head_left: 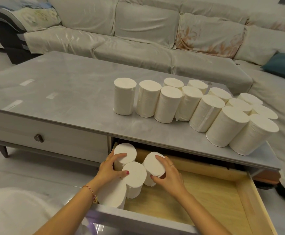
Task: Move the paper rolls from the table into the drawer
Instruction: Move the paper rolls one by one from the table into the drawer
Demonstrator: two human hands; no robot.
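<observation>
Grey and glossy, the table (70, 85) fills the middle of the room, with a covered sofa (138, 31) behind it. Below its right half the drawer (214, 197) is pulled out toward me, its pale wood floor mostly bare. Four rolls sit in its left end. My right hand (168, 175) reaches in from below, wrist bent, fingers curled over the top of a tilted roll (152, 167) and thumb on its near edge, clamped on it. My left hand (111, 167) comes in from the left, palm against the side of the back roll (124, 154), fingertips on its top and thumb on the middle roll (135, 175); it is pressed on, whether gripping I cannot tell. A nearer roll (112, 195) stands by my left wrist. Many more rolls (197, 107) stand upright on the table's right part, touching in rows.
</observation>
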